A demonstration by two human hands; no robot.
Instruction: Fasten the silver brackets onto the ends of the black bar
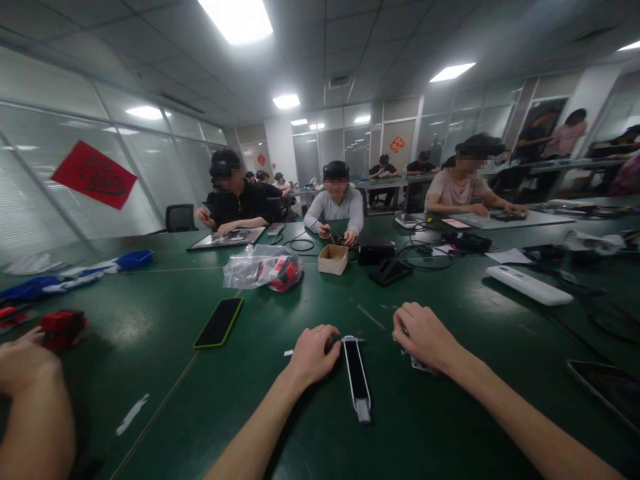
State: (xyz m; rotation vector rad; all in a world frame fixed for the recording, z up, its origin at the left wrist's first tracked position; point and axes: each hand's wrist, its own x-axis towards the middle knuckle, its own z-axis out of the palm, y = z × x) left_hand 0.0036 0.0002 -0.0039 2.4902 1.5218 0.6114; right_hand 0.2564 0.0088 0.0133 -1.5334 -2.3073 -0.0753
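Observation:
A slim, long device (357, 373) with a white frame and a dark face lies on the green table in front of me, its grey end towards me. My left hand (313, 353) is just left of its far end, fingers curled and thumb close to the frame. What those fingers hold, if anything, is hidden. To the right of the device, my right hand (425, 337) rests low over the table with bent fingers. A small metallic piece (423, 365) shows partly from under that hand. Whatever is under its fingertips is covered.
A green-edged phone (219, 323) lies left of my hands. Beyond are a plastic bag (260, 268) with red items, a small box (333, 260) and a black stand (390, 272). A white device (529, 285) lies right. Another person's arm (35, 393) reaches in at left beside a red object (63, 330).

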